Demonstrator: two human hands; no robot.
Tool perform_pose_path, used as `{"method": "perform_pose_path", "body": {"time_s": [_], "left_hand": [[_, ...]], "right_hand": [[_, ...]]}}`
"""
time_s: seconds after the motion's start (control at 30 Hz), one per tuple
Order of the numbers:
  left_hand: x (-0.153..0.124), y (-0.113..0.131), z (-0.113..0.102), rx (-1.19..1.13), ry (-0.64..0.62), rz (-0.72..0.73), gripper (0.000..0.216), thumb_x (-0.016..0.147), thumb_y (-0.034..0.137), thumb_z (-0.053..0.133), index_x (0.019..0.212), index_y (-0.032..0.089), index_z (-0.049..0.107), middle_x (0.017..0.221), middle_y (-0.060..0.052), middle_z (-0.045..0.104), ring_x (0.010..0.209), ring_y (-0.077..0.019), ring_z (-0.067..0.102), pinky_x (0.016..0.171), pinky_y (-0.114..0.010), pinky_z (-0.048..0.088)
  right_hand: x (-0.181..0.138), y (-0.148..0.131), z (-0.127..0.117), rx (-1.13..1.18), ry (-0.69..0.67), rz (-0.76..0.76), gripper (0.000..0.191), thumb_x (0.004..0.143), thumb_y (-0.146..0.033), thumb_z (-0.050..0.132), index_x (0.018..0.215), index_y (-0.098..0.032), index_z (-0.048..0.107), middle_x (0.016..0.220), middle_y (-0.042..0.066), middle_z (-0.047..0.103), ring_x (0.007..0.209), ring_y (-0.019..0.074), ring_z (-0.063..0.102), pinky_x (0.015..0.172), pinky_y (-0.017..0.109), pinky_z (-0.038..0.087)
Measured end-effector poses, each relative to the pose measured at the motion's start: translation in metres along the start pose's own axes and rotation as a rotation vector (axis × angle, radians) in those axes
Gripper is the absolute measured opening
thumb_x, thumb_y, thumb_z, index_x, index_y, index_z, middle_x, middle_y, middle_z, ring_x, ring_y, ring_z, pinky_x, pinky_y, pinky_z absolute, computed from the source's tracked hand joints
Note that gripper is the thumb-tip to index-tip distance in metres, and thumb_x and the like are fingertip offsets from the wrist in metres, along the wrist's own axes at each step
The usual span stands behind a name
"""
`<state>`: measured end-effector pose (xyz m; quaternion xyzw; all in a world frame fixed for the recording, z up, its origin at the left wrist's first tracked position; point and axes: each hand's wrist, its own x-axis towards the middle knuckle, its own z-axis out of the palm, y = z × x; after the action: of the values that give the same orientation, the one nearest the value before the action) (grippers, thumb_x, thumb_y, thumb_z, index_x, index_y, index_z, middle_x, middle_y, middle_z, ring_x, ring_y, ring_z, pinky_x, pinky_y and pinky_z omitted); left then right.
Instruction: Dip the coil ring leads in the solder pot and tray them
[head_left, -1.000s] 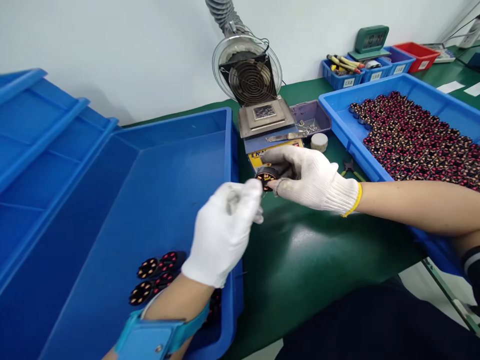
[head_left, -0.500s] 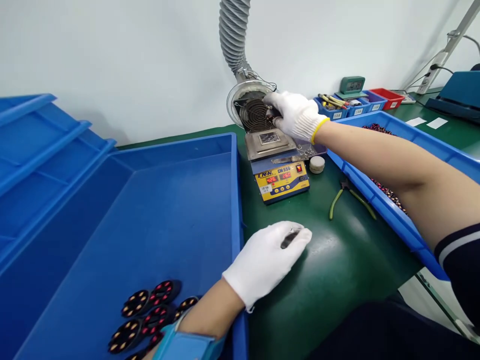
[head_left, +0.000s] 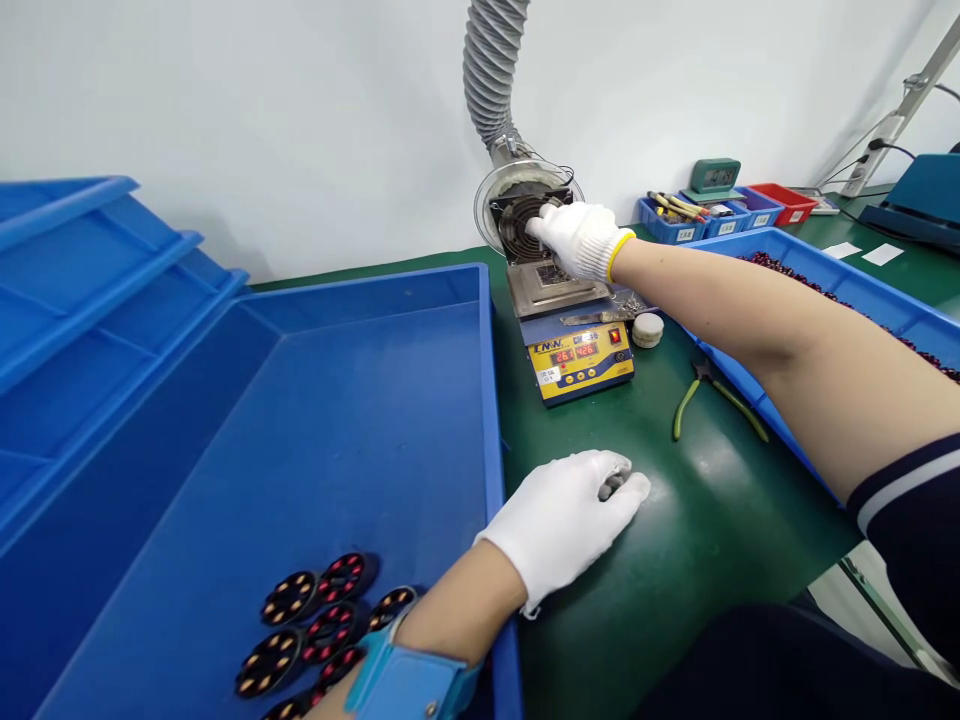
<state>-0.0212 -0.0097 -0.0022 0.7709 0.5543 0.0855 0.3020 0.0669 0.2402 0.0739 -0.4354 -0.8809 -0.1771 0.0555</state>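
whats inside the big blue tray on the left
A cluster of round black wound parts, with red and orange spots, lies in the near corner of the big blue tray. The left forearm and its blue wrist strap cross that corner and cover some of them.

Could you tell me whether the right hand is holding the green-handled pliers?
No, the pliers lie by themselves on the green table, while the right hand is up over the soldering station by the fan.

Single head-worn view, looking forward and down, close over green bench point(head_left: 675, 560), facing the wall
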Motion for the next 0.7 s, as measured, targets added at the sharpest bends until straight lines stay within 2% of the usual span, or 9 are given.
{"method": "perform_pose_path", "body": {"time_s": [0.2, 0.37, 0.47, 0.6, 0.7], "left_hand": [[0.001, -0.001, 0.000, 0.020, -0.045, -0.015, 0.048, 0.089, 0.056, 0.045, 0.110, 0.023, 0.072, 0.104, -0.007, 0.075, 0.094, -0.0252, 0.069, 0.082, -0.033, 0.051], [0.001, -0.002, 0.004, -0.119, 0.064, -0.017, 0.044, 0.085, 0.055, 0.053, 0.108, 0.023, 0.072, 0.100, -0.008, 0.075, 0.091, -0.0264, 0.069, 0.081, -0.035, 0.052], [0.002, 0.000, 0.004, -0.318, 0.228, -0.082, 0.047, 0.083, 0.053, 0.060, 0.113, 0.019, 0.069, 0.100, -0.008, 0.074, 0.092, -0.0253, 0.069, 0.085, -0.037, 0.052], [0.007, 0.001, -0.004, -0.750, 0.576, -0.138, 0.051, 0.077, 0.046, 0.071, 0.117, 0.015, 0.064, 0.104, -0.009, 0.073, 0.092, -0.0212, 0.069, 0.088, -0.035, 0.053], [0.011, -0.001, -0.012, -0.964, 0.801, -0.145, 0.055, 0.072, 0.039, 0.078, 0.117, 0.012, 0.063, 0.105, -0.010, 0.072, 0.091, -0.0206, 0.069, 0.085, -0.036, 0.056]], "right_hand": [[-0.004, -0.004, 0.000, -0.028, 0.001, -0.024, 0.046, 0.085, -0.005, 0.046, 0.130, -0.013, 0.053, 0.124, 0.019, 0.056, 0.107, 0.0368, 0.061, 0.082, 0.050, 0.051], [-0.001, -0.001, -0.004, 0.007, 0.034, -0.009, 0.048, 0.083, -0.006, 0.051, 0.129, -0.015, 0.055, 0.124, 0.017, 0.058, 0.107, 0.0359, 0.061, 0.084, 0.049, 0.052], [-0.001, 0.002, -0.012, 0.096, 0.095, 0.038, 0.048, 0.082, -0.012, 0.057, 0.129, -0.019, 0.057, 0.126, 0.014, 0.059, 0.109, 0.0355, 0.060, 0.087, 0.049, 0.051], [-0.018, -0.001, -0.028, 0.342, 0.200, 0.086, 0.038, 0.084, -0.026, 0.058, 0.122, -0.023, 0.063, 0.121, 0.006, 0.064, 0.113, 0.0314, 0.059, 0.093, 0.047, 0.050], [-0.046, -0.015, -0.035, 0.601, 0.164, 0.028, 0.037, 0.081, -0.035, 0.064, 0.116, -0.024, 0.068, 0.113, 0.002, 0.069, 0.106, 0.0260, 0.063, 0.094, 0.041, 0.051]]}}
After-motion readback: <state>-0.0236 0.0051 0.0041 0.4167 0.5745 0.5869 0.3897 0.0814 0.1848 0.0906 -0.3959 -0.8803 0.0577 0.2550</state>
